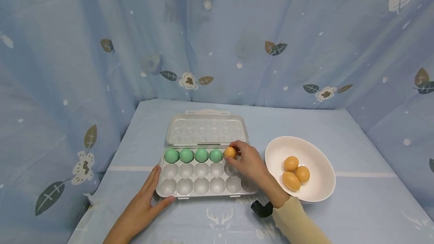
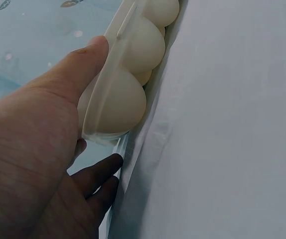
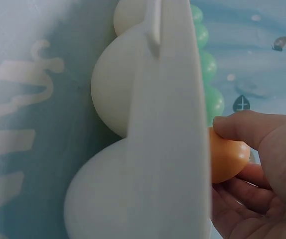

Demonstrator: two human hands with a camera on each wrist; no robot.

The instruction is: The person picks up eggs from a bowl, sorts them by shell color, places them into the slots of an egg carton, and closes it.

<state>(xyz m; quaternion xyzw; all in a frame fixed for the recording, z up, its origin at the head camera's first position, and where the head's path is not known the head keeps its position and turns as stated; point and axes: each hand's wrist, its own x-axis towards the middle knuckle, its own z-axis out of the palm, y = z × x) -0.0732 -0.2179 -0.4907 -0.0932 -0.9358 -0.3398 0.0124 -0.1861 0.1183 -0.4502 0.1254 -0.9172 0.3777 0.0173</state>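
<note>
An egg carton [image 1: 192, 193] lies with its lid [image 1: 207, 127] folded back on the far side. Several green eggs [image 1: 201, 155] sit in its far row from the left end. In the right hand [image 1: 249, 161], thumb and fingers pinch an orange egg [image 1: 229, 152] at the fifth cup of that row, beside the last green egg; whether it touches the cup bottom is hidden. My left hand [image 1: 144, 204] rests against the carton's left front corner, fingers stretched along the side. In the left wrist view, the thumb [image 2: 90, 55] touches the front rim.
To the right of the carton stands a white bowl [image 1: 322, 183] with 3 orange eggs [image 1: 291, 181] in it. A pale blue patterned cloth [image 1: 305, 119] covers the table, and similar curtains [image 1: 217, 29] hang behind and at both sides. A black strap [image 1: 262, 209] shows by the right wrist.
</note>
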